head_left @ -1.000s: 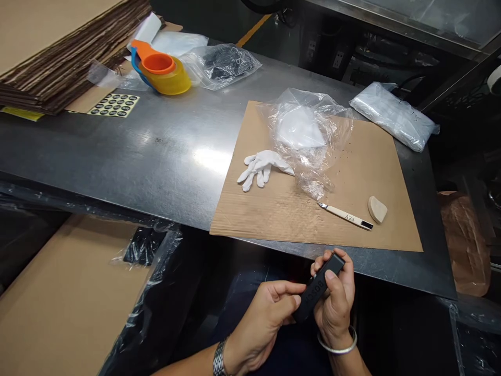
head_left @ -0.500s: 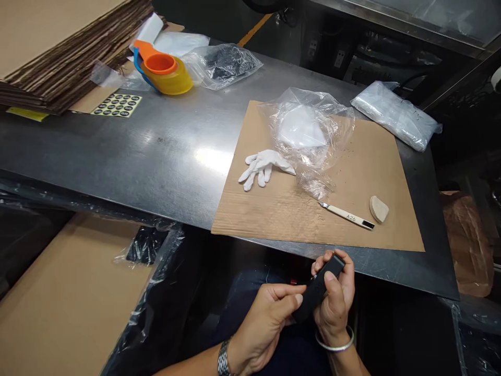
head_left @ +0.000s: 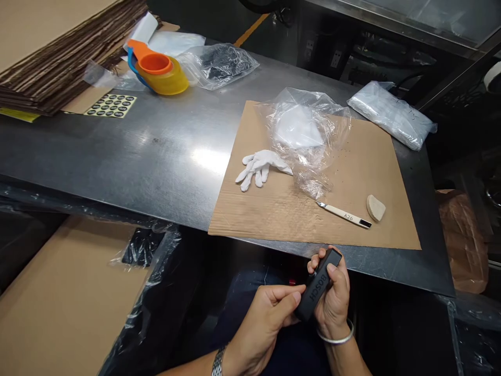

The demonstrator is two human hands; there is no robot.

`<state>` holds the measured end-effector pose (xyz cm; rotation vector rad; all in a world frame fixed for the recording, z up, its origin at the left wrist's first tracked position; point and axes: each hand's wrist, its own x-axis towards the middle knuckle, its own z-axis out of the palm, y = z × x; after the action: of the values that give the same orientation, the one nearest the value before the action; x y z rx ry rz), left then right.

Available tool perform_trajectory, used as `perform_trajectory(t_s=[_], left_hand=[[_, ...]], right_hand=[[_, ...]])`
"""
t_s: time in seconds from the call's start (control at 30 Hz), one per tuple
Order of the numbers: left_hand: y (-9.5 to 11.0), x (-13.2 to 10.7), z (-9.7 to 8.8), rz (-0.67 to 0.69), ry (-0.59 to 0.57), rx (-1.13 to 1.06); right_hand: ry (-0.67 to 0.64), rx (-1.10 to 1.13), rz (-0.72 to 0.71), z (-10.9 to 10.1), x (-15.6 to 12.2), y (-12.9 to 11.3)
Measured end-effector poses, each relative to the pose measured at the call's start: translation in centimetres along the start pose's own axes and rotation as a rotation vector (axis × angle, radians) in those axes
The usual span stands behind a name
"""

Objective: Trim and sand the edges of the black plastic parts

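Over my lap, just in front of the table edge, I hold a slim black oblong part [head_left: 319,286] marked BOSCH. It is tilted, its upper end leaning to the right. My right hand [head_left: 333,297] wraps round it from the right, thumb on the front face. At its lower left edge, the thumb and forefinger of my left hand [head_left: 270,318] are pinched together against it; whether something small is between them is hidden. A cream-handled craft knife [head_left: 345,215] marked A26 lies beyond my hands on a cardboard sheet [head_left: 270,219]. Beside it sits a beige rounded block [head_left: 376,208].
A white glove [head_left: 261,166] and a clear plastic bag [head_left: 303,128] lie on the cardboard. Farther left are a yellow tape roll [head_left: 172,81] on an orange holder, a sticker sheet [head_left: 111,105] and stacked cardboard [head_left: 70,57]. A wrapped plastic packet [head_left: 391,115] rests at the back right.
The black part has turned in my hands, so its face with the BOSCH lettering now shows. My grip is otherwise much the same, and the view has shifted slightly.
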<state>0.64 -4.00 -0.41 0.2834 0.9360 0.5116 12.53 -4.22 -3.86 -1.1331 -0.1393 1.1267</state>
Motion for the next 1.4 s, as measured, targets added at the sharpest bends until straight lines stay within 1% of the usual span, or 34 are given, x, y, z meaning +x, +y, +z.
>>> perform_trajectory(t_s=[0.07,0.23,0.3,0.37,0.43,0.63,0.8,0.93,1.07,1.17,1.23,1.4], left_hand=[[-0.1,0.1,-0.1,0.006,0.017,0.008],[-0.4,0.5,-0.3,-0.005,0.098,0.084],[-0.5,0.5,-0.3,-0.013,0.103,0.086],[-0.4,0.4,-0.4,-0.022,0.080,0.069],[-0.3,0.1,-0.4,0.002,0.043,0.076],[0.4,-0.5,-0.2,0.169,-0.090,0.225],[0.6,-0.8,0.0,0.251,-0.083,0.293],[0.7,-1.0,0.0,0.249,-0.086,0.283],[0.9,-0.9,-0.1,0.246,-0.075,0.265],[1.1,-0.8,-0.3,0.233,-0.090,0.251],[1.3,-0.7,-0.5,0.220,-0.107,0.231],[1.1,0.1,-1.1,0.182,-0.103,0.143]], right_hand=[[-0.003,-0.006,-0.010,0.0,-0.1,0.0],[-0.020,-0.097,-0.108,0.2,-0.6,0.0],[-0.005,-0.094,-0.100,0.2,-0.5,0.0],[0.025,-0.051,-0.045,0.2,-0.2,-0.1],[0.054,-0.002,0.007,0.3,0.2,-0.3],[0.088,0.080,0.046,0.9,0.3,-1.1],[0.110,0.171,0.111,1.1,0.0,-1.3],[0.114,0.154,0.078,1.4,-0.1,-1.2],[0.084,0.119,0.024,1.7,-0.1,-1.3],[0.066,0.087,-0.015,1.9,-0.2,-1.4],[0.054,0.055,-0.038,1.9,-0.2,-1.4],[0.039,-0.030,-0.108,2.1,-0.1,-1.4]])
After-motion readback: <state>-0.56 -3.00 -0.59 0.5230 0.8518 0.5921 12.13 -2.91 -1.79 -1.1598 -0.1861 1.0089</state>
